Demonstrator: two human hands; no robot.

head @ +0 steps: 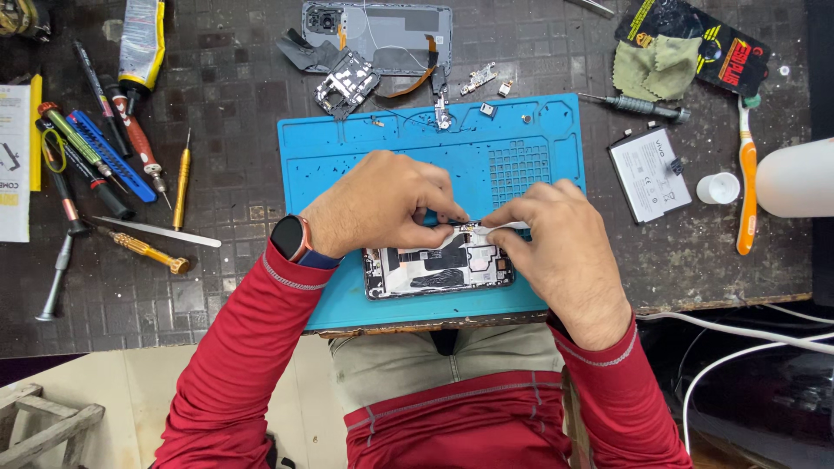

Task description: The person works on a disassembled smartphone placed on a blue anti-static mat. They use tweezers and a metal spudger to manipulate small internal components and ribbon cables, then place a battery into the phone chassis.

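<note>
**Both hands pinch over an opened phone on a blue mat**

At nine o'clock on the dark, grid-textured workbench [234, 95] lies a loose fan of slim screwdrivers [104, 143], with red, blue, green and black handles, beside two knurled brass-coloured ones [180, 178] and a flat metal spudger [161, 232].

At the centre sits the rubbery blue repair mat [347, 148], moulded with shallow trays and a square grid of tiny pockets. The left hand [378, 204], with a black smartwatch [290, 238] on its wrist and a ribbed red sleeve behind it, has its fingers curled together, the tips pinching a small teal-handled tool whose shape is mostly hidden. Just below, at six o'clock on the mat, the opened phone [439, 269] lies flat, showing its glossy black and silver insides. The right hand [556, 239] pinches a thin white strip [508, 226] at the phone's upper edge, fingertips pressed together.

At twelve o'clock rest a grey back cover [391, 30] and small loose circuit parts [347, 82].

At three o'clock lie a flat rectangular battery [650, 174], a white cap [718, 188] and an orange-handled toothbrush [747, 187].
</note>
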